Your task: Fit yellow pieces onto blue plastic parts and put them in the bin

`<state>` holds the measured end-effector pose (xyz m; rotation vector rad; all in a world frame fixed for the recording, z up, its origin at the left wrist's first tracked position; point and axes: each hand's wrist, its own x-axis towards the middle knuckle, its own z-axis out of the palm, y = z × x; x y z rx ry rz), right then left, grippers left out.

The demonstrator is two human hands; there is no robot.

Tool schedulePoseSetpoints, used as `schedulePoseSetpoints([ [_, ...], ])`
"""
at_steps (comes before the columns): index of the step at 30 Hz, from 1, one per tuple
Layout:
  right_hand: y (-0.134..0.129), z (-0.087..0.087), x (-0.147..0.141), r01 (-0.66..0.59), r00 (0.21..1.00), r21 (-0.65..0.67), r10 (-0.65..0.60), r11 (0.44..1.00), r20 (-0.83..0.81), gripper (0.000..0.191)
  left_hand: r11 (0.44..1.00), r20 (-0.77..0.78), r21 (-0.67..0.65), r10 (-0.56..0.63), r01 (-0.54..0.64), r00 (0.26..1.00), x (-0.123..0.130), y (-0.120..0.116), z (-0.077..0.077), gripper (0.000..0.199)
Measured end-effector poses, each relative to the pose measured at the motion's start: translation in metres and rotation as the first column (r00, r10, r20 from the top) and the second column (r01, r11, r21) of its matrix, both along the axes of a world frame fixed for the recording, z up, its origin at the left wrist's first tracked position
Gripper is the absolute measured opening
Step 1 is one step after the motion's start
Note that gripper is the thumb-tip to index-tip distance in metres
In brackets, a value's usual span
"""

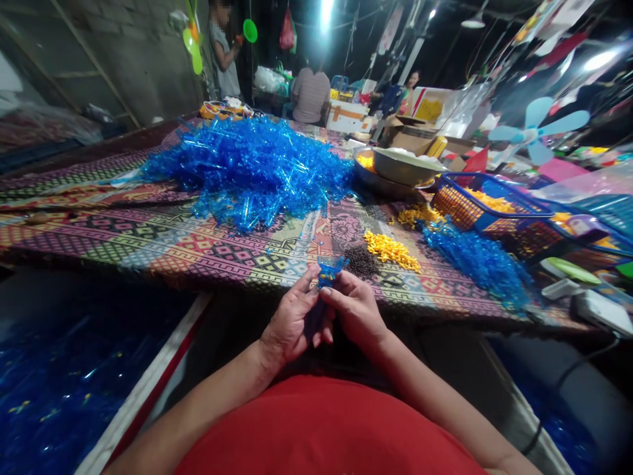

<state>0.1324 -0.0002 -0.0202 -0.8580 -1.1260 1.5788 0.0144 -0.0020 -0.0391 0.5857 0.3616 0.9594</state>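
Note:
Just past the table's front edge, my left hand [289,316] and my right hand [359,310] meet, both with fingers closed. Between them is a clear blue plastic piece [330,267], wider at its top, with a little yellow showing inside; the fingers hide its lower part. Right behind my hands, a small heap of tiny dark pieces [360,262] lies on the patterned cloth [237,257]. Next to it is a pile of small yellow plastic parts [392,252]. A big mound of clear blue plastic pieces [262,165] covers the middle of the table.
A smaller blue pile [477,264] lies at the right, by blue baskets [494,224] of yellow parts. Stacked metal bowls [403,168] and a light-blue fan [534,132] stand behind. Below left, a white-edged bin [148,376] holds blue pieces. Several people are farther back.

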Motion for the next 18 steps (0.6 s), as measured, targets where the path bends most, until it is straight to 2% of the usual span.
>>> schedulePoseSetpoints([
  [6,0.006,-0.006,0.003,0.070,0.994,0.027,-0.072,0.997,0.082,0.035,0.999,0.004,-0.039,-0.005,0.005,1.000,-0.005,0.000,-0.005,0.057],
  [10,0.013,0.008,0.016,0.174,0.966,0.208,-0.208,0.963,0.156,0.049,1.000,-0.080,0.018,-0.022,0.024,0.997,-0.010,-0.003,-0.004,0.061],
  [11,0.015,0.015,0.020,0.149,0.953,0.277,-0.213,0.949,0.216,0.048,0.999,-0.115,0.039,-0.024,0.029,0.993,-0.011,-0.004,-0.003,0.061],
  [13,0.019,0.028,0.027,0.017,0.907,0.407,-0.185,0.913,0.378,0.040,0.997,-0.183,0.076,-0.018,0.033,0.983,-0.011,-0.006,0.001,0.060],
  [15,0.022,0.037,0.028,-0.073,0.836,0.520,-0.232,0.851,0.497,0.028,0.995,-0.224,0.090,-0.019,0.040,0.974,-0.010,-0.007,0.003,0.053],
  [18,0.023,0.037,0.024,-0.024,0.749,0.625,-0.400,0.781,0.528,0.020,0.996,-0.244,0.048,-0.055,0.069,0.968,-0.009,-0.008,0.004,0.031],
])
